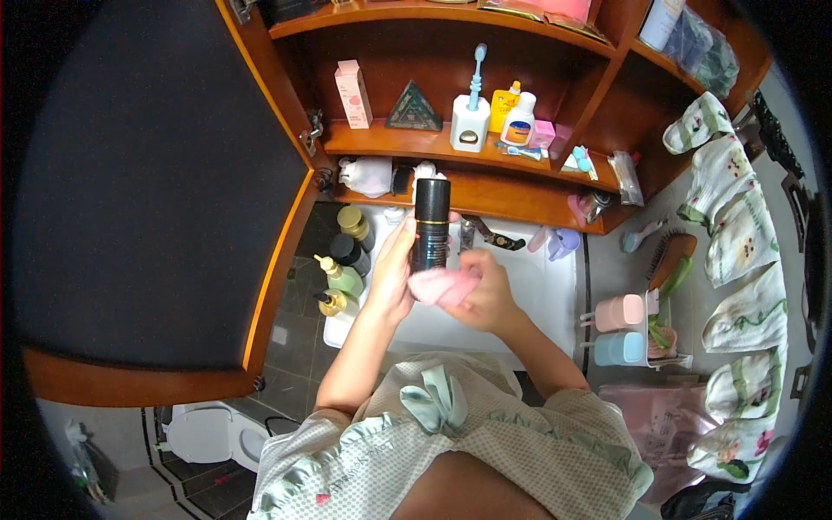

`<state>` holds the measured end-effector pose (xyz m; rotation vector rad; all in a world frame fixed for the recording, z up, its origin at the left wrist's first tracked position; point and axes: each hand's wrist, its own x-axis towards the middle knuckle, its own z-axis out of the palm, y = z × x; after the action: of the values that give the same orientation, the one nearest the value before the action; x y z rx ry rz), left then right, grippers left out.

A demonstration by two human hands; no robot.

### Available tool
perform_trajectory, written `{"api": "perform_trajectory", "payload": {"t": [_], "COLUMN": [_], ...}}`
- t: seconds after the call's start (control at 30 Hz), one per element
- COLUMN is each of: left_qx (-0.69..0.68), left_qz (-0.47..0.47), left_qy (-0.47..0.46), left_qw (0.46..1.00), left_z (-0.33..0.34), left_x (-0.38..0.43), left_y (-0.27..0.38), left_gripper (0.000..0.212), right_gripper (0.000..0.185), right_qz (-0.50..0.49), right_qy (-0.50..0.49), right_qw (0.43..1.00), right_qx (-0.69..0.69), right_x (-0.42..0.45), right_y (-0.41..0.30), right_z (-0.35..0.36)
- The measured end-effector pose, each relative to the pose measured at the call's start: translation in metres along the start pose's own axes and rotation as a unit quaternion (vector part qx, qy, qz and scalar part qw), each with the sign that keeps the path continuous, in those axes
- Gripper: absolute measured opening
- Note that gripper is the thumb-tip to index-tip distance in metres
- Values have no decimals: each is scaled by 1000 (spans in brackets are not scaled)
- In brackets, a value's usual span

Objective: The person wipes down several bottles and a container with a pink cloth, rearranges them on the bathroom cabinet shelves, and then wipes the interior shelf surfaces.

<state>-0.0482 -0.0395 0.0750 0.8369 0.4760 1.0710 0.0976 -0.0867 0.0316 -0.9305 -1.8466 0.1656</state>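
A black cylindrical bottle (430,240) with a gold ring below its cap stands upright in my left hand (392,273), above the white washbasin (543,292). My fingers wrap around it from behind and the thumb lies along its side. In my right hand (489,296) is a folded pink cloth (442,286), somewhat blurred, held against the bottle's lower end. The cloth hides the bottle's base. Behind my hands, a dark patterned faucet handle (497,235) shows at the back of the basin.
A wooden cabinet (520,188) spans the space ahead, its mirrored door (149,195) swung out at left. Toiletry bottles (341,279) line the basin's left edge. Toothbrush holder (469,127) and small packages sit on the shelf. Wall-mounted cups (619,312) and several hanging cloths (744,312) are at right.
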Motion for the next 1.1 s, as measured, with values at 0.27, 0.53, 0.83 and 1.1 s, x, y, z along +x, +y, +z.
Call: {"api": "perform_trajectory", "payload": {"t": [0.27, 0.53, 0.83, 1.1], "left_qx": [-105, -55, -62, 18], "left_qz": [-46, 9, 0, 22], "left_qy": [74, 96, 80, 93], "left_qw": [991, 994, 995, 995], "left_z": [-2, 0, -4, -2], "left_x": [2, 6, 5, 3], "left_y": [-20, -6, -4, -6], "left_gripper": [41, 41, 42, 37], "right_gripper": [27, 33, 22, 32], "right_qz": [19, -33, -80, 9], "right_qy": [98, -15, 43, 83], "right_qw": [994, 999, 992, 997], "right_qx": [-46, 29, 85, 3], "right_x": [28, 10, 21, 27], "right_y": [10, 2, 11, 4], "right_z": [-5, 0, 13, 16]}}
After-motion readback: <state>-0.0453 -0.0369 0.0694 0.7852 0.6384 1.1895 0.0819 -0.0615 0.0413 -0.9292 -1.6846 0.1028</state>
